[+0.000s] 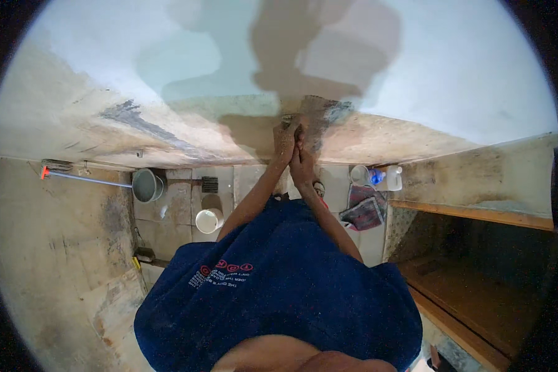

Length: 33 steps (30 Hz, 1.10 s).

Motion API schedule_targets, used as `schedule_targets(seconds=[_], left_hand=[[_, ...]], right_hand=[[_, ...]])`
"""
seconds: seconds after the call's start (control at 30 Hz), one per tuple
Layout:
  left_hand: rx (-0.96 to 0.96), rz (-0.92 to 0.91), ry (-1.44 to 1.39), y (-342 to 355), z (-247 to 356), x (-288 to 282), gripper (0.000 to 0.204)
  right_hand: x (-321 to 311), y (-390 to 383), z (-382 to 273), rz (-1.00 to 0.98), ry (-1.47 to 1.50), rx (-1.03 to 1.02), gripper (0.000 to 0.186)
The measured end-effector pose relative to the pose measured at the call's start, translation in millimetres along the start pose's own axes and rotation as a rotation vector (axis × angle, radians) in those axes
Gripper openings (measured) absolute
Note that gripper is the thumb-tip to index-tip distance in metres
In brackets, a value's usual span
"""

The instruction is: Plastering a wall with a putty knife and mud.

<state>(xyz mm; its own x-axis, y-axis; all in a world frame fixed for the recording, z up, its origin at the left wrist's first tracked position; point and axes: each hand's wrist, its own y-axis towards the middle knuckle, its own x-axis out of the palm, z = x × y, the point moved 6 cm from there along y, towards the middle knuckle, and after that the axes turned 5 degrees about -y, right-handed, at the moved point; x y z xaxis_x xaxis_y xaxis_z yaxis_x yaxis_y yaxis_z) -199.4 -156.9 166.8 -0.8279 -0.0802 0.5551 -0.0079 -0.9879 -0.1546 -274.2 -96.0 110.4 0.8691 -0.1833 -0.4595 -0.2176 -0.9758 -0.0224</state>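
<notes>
Both my arms stretch forward to the stained wall [192, 118], and the hands meet close together at its lower, brownish part. My left hand [284, 139] is closed and reaches highest, its knuckles near the wall. A small greyish piece [287, 118] shows at its fingertips; its kind is too small to tell. My right hand [301, 162] is closed just below and to the right, its fingers against the left hand. What lies inside the fingers is hidden. My shadow falls over the wall around them.
On the tiled floor at left stand a grey bucket [147, 186] and a white tub [209, 221], near a floor drain [209, 184]. A blue-handled brush [87, 178] leans there. At right are a patterned mat [363, 214], a clear jug [394, 178] and a wooden-framed opening [471, 214].
</notes>
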Motion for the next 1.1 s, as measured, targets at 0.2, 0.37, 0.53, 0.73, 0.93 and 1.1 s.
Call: schedule_targets(seconds=[0.2,0.37,0.53,0.73,0.93,1.1], left_hand=[[0.013,-0.069,-0.012,2,10,8,0.022],[0.042,-0.004,0.076,4,1,-4,0.019],[0.0,0.028,0.03,5,-9,-14,0.019],[0.038,-0.005,0.039,5,12,3,0.027],[-0.011,-0.076,0.077,-6,28,13,0.027],[0.039,0.04,0.08,-3,11,2,0.034]], right_hand=[[-11,10,-18,0.136,0.162,-0.139,0.046],[-7,0,-18,0.058,0.185,-0.043,0.049],[-10,-2,-27,0.057,0.119,-0.071,0.048],[-6,6,-19,0.102,0.067,-0.101,0.044],[-16,3,-44,0.104,0.135,-0.086,0.042],[-16,-8,-34,0.105,0.295,-0.1,0.038]])
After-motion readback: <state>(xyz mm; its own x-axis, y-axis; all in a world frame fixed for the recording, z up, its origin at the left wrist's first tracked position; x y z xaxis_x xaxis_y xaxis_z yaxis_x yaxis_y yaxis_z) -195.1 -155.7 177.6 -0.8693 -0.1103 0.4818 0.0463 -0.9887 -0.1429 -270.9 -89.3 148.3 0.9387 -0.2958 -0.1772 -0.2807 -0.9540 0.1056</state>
